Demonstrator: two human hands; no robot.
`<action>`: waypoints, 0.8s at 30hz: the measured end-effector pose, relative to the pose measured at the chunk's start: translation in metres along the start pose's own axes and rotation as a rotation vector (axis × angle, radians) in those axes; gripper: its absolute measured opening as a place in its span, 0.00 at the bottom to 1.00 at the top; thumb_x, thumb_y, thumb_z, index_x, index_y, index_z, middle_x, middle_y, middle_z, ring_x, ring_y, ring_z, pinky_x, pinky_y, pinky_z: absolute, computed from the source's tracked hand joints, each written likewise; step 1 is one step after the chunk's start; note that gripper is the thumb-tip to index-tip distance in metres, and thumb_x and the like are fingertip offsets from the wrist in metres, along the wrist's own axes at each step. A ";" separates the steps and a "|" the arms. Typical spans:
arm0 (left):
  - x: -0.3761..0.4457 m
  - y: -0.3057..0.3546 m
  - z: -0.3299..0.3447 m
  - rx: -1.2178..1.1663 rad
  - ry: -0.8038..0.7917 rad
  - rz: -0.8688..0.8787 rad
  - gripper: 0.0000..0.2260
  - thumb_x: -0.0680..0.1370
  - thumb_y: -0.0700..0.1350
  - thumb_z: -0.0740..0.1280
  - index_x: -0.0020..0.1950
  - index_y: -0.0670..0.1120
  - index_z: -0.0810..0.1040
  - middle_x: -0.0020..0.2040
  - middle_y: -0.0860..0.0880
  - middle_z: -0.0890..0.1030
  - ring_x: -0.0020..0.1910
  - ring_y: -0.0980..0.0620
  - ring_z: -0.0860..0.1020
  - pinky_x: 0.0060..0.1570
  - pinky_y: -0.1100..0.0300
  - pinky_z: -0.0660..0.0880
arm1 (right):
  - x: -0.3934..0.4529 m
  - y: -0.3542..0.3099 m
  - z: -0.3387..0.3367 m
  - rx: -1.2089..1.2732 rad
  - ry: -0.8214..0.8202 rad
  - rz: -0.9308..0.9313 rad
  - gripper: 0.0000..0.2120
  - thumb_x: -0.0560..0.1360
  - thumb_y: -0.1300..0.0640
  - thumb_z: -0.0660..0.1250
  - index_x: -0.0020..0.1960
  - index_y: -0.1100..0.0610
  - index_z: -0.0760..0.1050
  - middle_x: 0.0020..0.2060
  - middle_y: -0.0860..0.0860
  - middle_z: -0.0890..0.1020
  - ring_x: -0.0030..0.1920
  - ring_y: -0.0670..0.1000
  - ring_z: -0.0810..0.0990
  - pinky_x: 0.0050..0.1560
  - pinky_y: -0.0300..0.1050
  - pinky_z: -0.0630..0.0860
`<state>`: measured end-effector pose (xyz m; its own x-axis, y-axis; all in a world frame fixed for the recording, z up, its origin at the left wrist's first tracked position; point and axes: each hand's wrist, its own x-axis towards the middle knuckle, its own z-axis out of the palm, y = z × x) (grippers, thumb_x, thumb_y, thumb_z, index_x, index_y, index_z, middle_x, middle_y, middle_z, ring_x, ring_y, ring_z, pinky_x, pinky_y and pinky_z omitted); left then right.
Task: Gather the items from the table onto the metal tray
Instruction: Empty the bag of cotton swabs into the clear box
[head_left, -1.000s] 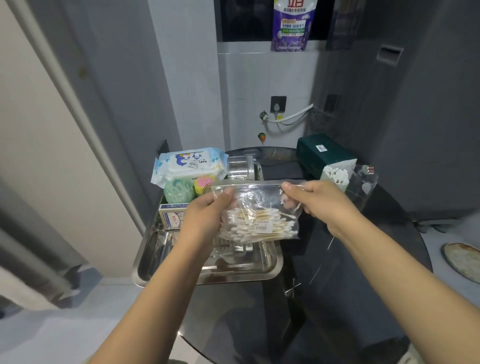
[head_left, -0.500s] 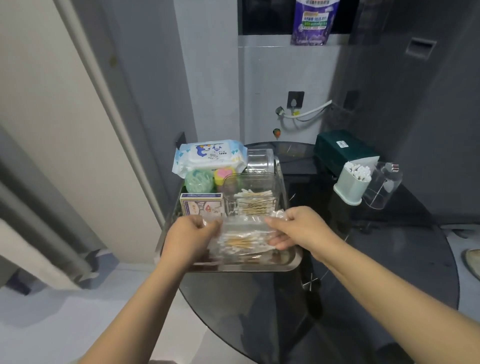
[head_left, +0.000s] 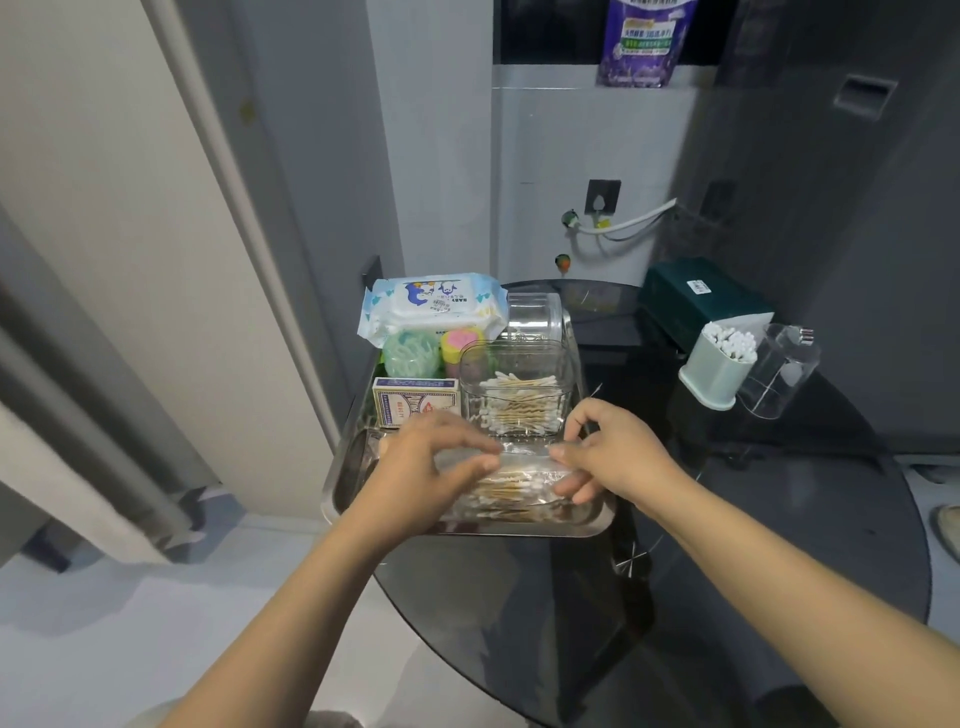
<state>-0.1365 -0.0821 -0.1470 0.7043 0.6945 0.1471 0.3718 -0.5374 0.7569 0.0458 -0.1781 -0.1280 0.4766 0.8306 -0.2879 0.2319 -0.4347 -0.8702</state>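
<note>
The metal tray (head_left: 343, 483) sits at the left edge of the dark round glass table (head_left: 779, 519). A clear bag of cotton swabs (head_left: 519, 486) lies in the tray's front part. My left hand (head_left: 426, 467) holds its left end, and my right hand (head_left: 618, 457) has its fingers on the right end. Behind the bag the tray holds a small printed box (head_left: 415, 408), a clear box of swabs (head_left: 519, 400), a green round item (head_left: 410, 356), a pink and yellow item (head_left: 460, 343), a clear jar (head_left: 535, 317) and a pack of wet wipes (head_left: 436, 304).
On the table to the right stand a pale green holder of cotton swabs (head_left: 719, 369), a clear plastic cover (head_left: 779, 374) leaning beside it, and a dark green box (head_left: 696, 301) behind them. A wall and door frame run close along the tray's left side.
Both hands have lowered the bag of cotton swabs from the air in front of me into the front of the tray. The camera has tilted down and come closer.
</note>
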 end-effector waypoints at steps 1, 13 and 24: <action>-0.001 0.001 0.001 -0.028 -0.073 -0.029 0.10 0.70 0.53 0.73 0.51 0.55 0.84 0.52 0.57 0.79 0.56 0.60 0.75 0.61 0.60 0.68 | 0.000 0.000 0.000 0.014 -0.001 0.002 0.08 0.74 0.63 0.69 0.44 0.60 0.69 0.34 0.57 0.80 0.26 0.48 0.83 0.22 0.37 0.75; 0.010 -0.010 0.009 -0.061 -0.160 -0.143 0.12 0.70 0.46 0.75 0.53 0.52 0.83 0.48 0.57 0.81 0.48 0.58 0.79 0.47 0.66 0.74 | 0.005 0.009 0.002 -0.686 -0.052 -0.391 0.21 0.64 0.37 0.70 0.53 0.45 0.81 0.51 0.38 0.72 0.55 0.44 0.62 0.56 0.40 0.58; 0.019 -0.018 0.003 -0.128 -0.125 -0.250 0.16 0.67 0.44 0.77 0.53 0.50 0.80 0.48 0.54 0.82 0.48 0.54 0.79 0.52 0.61 0.73 | 0.018 0.016 0.004 -0.602 0.041 -0.176 0.24 0.66 0.40 0.72 0.59 0.50 0.78 0.53 0.50 0.76 0.64 0.54 0.65 0.59 0.45 0.66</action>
<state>-0.1283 -0.0609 -0.1598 0.6727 0.7289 -0.1271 0.4690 -0.2872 0.8352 0.0550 -0.1683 -0.1486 0.4172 0.8988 -0.1344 0.7411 -0.4221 -0.5222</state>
